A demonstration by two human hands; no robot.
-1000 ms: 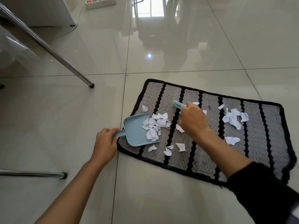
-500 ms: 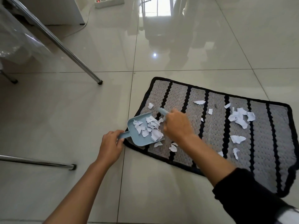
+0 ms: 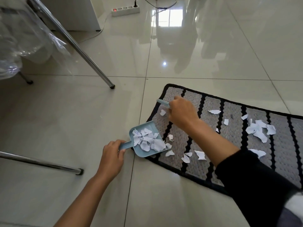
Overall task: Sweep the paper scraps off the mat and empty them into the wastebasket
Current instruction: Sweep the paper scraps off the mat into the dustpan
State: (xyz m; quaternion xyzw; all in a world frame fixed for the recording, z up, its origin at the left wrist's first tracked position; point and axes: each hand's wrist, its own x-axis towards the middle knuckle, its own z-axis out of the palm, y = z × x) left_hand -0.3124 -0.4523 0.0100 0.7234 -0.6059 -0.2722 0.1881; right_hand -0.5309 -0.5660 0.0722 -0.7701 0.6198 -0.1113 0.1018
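A grey mat point(image 3: 232, 115) with black stripes lies on the tiled floor. My left hand point(image 3: 113, 154) grips the handle of a small light-blue dustpan point(image 3: 139, 153) at the mat's left edge; a heap of white paper scraps point(image 3: 147, 140) fills its tray. My right hand point(image 3: 182, 112) is closed on a light-blue brush point(image 3: 163, 102), whose handle end sticks out to the left above the mat's far left part. Loose scraps lie by the pan's mouth point(image 3: 169, 152), mid-mat point(image 3: 214, 111) and in a cluster at the right point(image 3: 259, 131). No wastebasket is recognisable.
A slanted metal leg point(image 3: 85, 54) ends on the floor left of the mat. Another metal bar point(image 3: 41, 163) lies low at the left. Clear plastic sheeting point(image 3: 24, 38) hangs at the upper left. A white power strip point(image 3: 125, 10) with a cord sits at the back.
The right hand swept scraps leftward into the dustpan, then lifted the brush up and away toward the mat's far left corner. The pan holds more scraps than before.
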